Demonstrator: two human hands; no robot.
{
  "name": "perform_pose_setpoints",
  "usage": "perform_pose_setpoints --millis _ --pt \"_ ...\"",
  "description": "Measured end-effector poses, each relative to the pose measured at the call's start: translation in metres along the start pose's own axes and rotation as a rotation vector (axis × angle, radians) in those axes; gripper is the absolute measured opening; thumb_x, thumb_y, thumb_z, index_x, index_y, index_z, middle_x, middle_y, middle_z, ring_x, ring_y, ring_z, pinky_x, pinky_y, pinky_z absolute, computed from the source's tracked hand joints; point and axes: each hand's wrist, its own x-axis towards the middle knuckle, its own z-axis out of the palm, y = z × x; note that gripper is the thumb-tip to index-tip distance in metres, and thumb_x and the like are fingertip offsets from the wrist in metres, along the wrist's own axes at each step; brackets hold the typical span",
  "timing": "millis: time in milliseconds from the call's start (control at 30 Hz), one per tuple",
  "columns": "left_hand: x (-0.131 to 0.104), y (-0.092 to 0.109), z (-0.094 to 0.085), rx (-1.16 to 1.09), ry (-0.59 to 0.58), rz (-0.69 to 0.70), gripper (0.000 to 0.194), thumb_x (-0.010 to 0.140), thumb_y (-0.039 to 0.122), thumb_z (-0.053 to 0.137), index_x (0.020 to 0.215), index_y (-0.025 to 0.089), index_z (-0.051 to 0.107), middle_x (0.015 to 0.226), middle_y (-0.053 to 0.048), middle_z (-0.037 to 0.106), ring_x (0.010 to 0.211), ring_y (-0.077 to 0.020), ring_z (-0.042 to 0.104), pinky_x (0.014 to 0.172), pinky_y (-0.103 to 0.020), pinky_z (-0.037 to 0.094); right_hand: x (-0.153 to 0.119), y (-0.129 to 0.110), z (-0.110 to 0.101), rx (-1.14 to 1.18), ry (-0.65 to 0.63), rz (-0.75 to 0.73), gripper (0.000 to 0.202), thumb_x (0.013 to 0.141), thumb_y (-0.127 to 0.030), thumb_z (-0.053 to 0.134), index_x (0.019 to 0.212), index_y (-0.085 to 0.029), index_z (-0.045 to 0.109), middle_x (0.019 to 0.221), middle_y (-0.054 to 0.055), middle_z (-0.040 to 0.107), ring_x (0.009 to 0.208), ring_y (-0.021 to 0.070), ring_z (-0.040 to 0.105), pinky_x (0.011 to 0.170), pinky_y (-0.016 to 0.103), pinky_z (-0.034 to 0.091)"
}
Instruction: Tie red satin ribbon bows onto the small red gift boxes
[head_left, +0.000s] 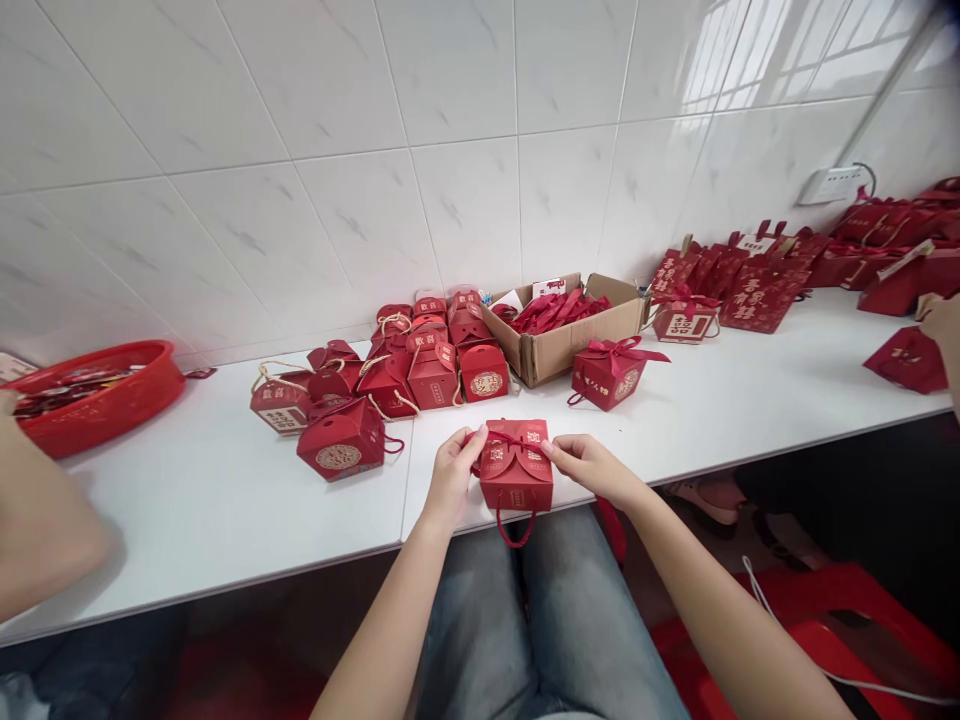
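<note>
A red gift box (517, 488) with gold lettering sits at the table's front edge, straight in front of me. Its curved top flaps are folded in, and a cord handle (516, 542) hangs over the edge. A dark red ribbon (517, 440) runs across the top. My left hand (450, 475) is closed at the box's left side, thumb and fingers pinching the ribbon. On the other side, my right hand (589, 462) pinches the ribbon between thumb and forefinger near the top right corner. A box with a tied bow (609, 375) stands just beyond my right hand.
Several red boxes (431, 370) are grouped behind the work spot, beside a cardboard box (544, 355) of red ribbons. A red basin (105, 400) stands left, near another person's arm (45, 510). More red boxes (765, 290) line the right; a red stool (840, 620) is below.
</note>
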Motion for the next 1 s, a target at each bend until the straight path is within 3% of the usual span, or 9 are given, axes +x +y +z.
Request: perform_pose_setpoints --millis 100,233,333,500,633,733,800,900,1000 --pt "0.001 -0.003 0.004 -0.061 0.072 -0.002 0.034 0.069 0.041 0.072 0.066 0.016 0.049 0.061 0.006 0.046 0.056 -0.0073 0.044 0.057 -0.019 0.038 0.001 0.0 0.0 0.221 -0.064 0.026 0.047 0.081 -0.06 0.054 0.063 -0.018 0.039 0.054 -0.007 0.027 0.048 0.0059 0.019 0.046 0.024 0.013" --pt "0.004 -0.008 0.005 0.028 0.12 0.039 0.037 0.067 0.037 0.075 0.067 0.017 0.043 0.062 0.007 0.039 0.055 -0.0059 0.04 0.055 -0.018 0.036 0.003 0.008 -0.002 0.44 -0.03 0.042 0.046 0.077 -0.054 0.063 0.063 -0.019 0.035 0.051 -0.009 0.023 0.045 0.0045 0.014 0.045 0.024 0.008" --pt "0.008 -0.01 0.001 0.085 0.122 0.066 0.042 0.068 0.035 0.073 0.063 0.018 0.035 0.061 0.008 0.031 0.054 -0.005 0.033 0.053 -0.017 0.031 0.003 0.012 -0.003 0.456 0.029 -0.007 0.045 0.076 -0.05 0.066 0.063 -0.019 0.037 0.05 -0.01 0.023 0.044 0.0042 0.015 0.044 0.023 0.008" --pt "0.013 -0.014 -0.007 0.168 0.148 0.123 0.042 0.071 0.035 0.069 0.062 0.018 0.032 0.061 0.008 0.027 0.054 -0.0057 0.03 0.052 -0.018 0.029 0.0 0.012 -0.004 0.296 0.119 -0.012 0.044 0.073 -0.053 0.067 0.061 -0.017 0.045 0.049 -0.008 0.028 0.045 0.0044 0.02 0.044 0.023 0.012" --pt "0.014 -0.016 -0.012 0.367 0.146 0.195 0.028 0.076 0.036 0.065 0.073 0.019 0.043 0.068 0.005 0.042 0.062 -0.0086 0.045 0.061 -0.021 0.038 -0.004 0.013 -0.012 0.301 0.055 0.053 0.038 0.072 -0.05 0.07 0.065 -0.015 0.056 0.049 -0.006 0.039 0.045 0.0049 0.028 0.045 0.022 0.02" --pt "0.013 -0.01 -0.012 0.544 0.292 0.355 0.039 0.072 0.032 0.07 0.102 0.022 0.046 0.098 -0.003 0.056 0.091 -0.0162 0.056 0.082 -0.031 0.044 -0.006 0.009 -0.02 0.397 0.011 0.035 0.031 0.073 -0.045 0.071 0.066 -0.015 0.065 0.058 -0.001 0.054 0.055 0.0081 0.044 0.055 0.022 0.034" --pt "0.01 -0.001 -0.009 0.667 0.33 0.485 0.037 0.074 0.031 0.067 0.105 0.022 0.049 0.107 -0.006 0.057 0.102 -0.0199 0.055 0.091 -0.036 0.042 -0.006 0.002 -0.024 0.484 0.006 0.025 0.025 0.071 -0.04 0.073 0.069 -0.016 0.069 0.067 0.001 0.061 0.063 0.0103 0.052 0.063 0.024 0.041" --pt "0.005 0.017 0.002 0.721 0.124 0.545 0.015 0.084 0.033 0.056 0.093 0.021 0.057 0.099 -0.005 0.063 0.099 -0.0194 0.058 0.092 -0.035 0.043 -0.002 -0.014 -0.024 0.515 -0.05 -0.038 0.019 0.068 -0.033 0.076 0.08 -0.019 0.072 0.082 0.003 0.068 0.076 0.0138 0.059 0.077 0.028 0.045" --pt "0.002 0.032 0.015 0.641 -0.128 0.455 0.02 0.086 0.036 0.055 0.096 0.02 0.06 0.099 -0.005 0.065 0.096 -0.0172 0.061 0.087 -0.03 0.047 0.003 -0.029 -0.018 0.418 -0.095 -0.106 0.021 0.07 -0.031 0.075 0.088 -0.019 0.072 0.091 0.004 0.069 0.083 0.0155 0.06 0.082 0.031 0.046"
